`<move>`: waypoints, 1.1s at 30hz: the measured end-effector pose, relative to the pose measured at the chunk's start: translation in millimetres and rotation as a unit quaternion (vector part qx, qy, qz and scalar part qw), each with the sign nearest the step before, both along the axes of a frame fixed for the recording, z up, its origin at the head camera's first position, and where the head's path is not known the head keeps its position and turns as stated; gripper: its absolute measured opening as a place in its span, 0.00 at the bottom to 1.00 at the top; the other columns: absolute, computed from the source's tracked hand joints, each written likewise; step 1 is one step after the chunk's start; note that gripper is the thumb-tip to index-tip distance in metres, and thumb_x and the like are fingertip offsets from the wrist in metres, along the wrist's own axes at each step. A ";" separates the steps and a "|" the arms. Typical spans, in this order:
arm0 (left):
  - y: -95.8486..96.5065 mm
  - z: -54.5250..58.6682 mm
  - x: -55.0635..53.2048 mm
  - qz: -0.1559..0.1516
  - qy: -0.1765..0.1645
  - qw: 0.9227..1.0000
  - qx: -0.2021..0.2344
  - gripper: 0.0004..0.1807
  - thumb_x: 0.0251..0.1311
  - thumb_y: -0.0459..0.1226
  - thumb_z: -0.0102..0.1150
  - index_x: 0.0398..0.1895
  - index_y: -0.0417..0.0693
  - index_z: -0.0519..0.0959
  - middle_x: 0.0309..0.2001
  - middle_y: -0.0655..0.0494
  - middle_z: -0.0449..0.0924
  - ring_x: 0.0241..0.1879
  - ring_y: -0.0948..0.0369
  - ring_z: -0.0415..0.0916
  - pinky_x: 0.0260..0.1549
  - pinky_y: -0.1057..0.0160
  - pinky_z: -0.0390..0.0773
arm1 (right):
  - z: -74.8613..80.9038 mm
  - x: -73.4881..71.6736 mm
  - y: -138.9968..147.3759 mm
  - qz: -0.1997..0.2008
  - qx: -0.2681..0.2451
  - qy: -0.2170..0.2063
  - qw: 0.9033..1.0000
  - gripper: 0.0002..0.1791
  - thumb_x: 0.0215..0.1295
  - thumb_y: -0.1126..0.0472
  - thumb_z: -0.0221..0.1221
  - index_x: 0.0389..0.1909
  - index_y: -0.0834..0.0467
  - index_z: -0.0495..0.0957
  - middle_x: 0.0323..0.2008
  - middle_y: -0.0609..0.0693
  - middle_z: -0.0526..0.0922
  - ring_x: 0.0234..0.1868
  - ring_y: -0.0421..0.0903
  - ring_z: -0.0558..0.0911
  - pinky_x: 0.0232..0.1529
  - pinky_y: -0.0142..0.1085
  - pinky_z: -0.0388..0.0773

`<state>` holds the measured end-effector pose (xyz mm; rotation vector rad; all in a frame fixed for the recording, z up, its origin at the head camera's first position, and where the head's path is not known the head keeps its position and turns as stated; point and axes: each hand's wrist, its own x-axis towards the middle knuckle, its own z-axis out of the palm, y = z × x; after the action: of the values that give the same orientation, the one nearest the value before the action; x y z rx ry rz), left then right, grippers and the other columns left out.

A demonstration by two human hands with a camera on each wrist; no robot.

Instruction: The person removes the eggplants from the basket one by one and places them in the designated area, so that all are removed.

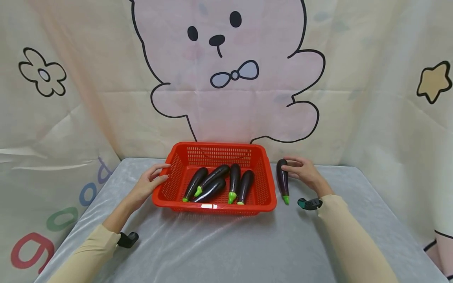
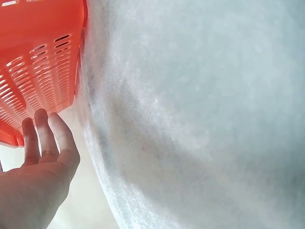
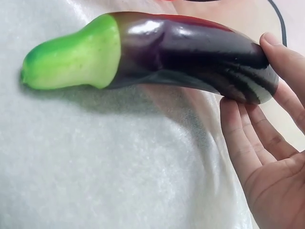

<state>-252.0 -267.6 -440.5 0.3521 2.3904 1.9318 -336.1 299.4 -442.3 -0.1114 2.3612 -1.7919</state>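
Observation:
My right hand [image 1: 303,172] pinches a glossy dark purple eggplant [image 1: 282,180] by its rounded end, just right of the red basket [image 1: 226,146]. In the right wrist view, the thumb is at one side of the eggplant [image 3: 190,52] and the fingers at the other, while its bright green stem end points away from the hand, low over the cloth. At the basket's left side is my left hand [image 1: 143,190], its fingers extended to the rim and wall. The left wrist view has these fingers [image 2: 46,136] nearly straight against the slotted wall.
Several eggplants [image 1: 234,181] lie inside the basket with green stem ends toward the front. A grey cloth [image 1: 212,251] covers the table. Behind the basket hangs a curtain [image 1: 226,102] printed with a pink bear, and more printed fabric hangs at both sides.

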 end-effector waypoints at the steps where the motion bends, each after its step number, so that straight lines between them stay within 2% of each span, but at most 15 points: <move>1: 0.3 0.2 0.4 -0.001 0.000 1.000 0.000 0.27 0.74 0.40 0.57 0.71 0.43 0.66 0.63 0.31 0.69 0.51 0.46 0.78 0.43 0.55 0.84 | -0.6 -0.3 -0.2 -0.001 0.001 -0.001 1.000 0.42 0.63 0.54 0.71 0.74 0.63 0.65 0.71 0.67 0.64 0.65 0.63 0.72 0.58 0.47 0.75; 11: 3.3 1.8 0.0 -0.009 0.008 1.000 0.008 0.26 0.74 0.38 0.56 0.72 0.43 0.66 0.63 0.31 0.70 0.50 0.48 0.79 0.42 0.56 0.84 | -8.0 -3.3 -1.9 0.002 0.022 -0.003 1.000 0.38 0.66 0.55 0.69 0.72 0.64 0.68 0.65 0.69 0.71 0.59 0.58 0.76 0.61 0.52 0.73; 17: 4.5 2.5 -0.5 -0.012 0.011 1.000 0.005 0.26 0.75 0.38 0.56 0.72 0.43 0.66 0.64 0.31 0.69 0.52 0.43 0.77 0.43 0.56 0.83 | -9.9 -5.6 -3.8 -0.001 0.059 0.006 0.998 0.38 0.66 0.51 0.69 0.71 0.63 0.69 0.65 0.67 0.71 0.61 0.60 0.75 0.59 0.49 0.75; 24: 3.3 1.8 -0.6 -0.007 0.012 1.000 0.003 0.26 0.75 0.37 0.55 0.73 0.43 0.65 0.65 0.31 0.69 0.55 0.38 0.74 0.43 0.55 0.83 | -6.2 -5.7 -5.7 0.012 0.078 0.033 0.996 0.36 0.67 0.54 0.68 0.69 0.68 0.69 0.65 0.69 0.71 0.61 0.64 0.75 0.56 0.49 0.77; 33: 1.8 -0.5 -0.2 -0.005 0.011 1.000 0.000 0.27 0.74 0.37 0.55 0.73 0.43 0.65 0.65 0.31 0.68 0.55 0.39 0.74 0.43 0.55 0.83 | 8.2 2.6 11.6 0.007 0.126 0.057 0.990 0.37 0.71 0.49 0.64 0.70 0.69 0.66 0.66 0.70 0.69 0.63 0.65 0.73 0.57 0.50 0.76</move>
<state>-252.2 -265.8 -441.0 0.3870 2.3977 1.9352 -333.5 311.0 -434.1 -0.2021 2.6363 -1.5014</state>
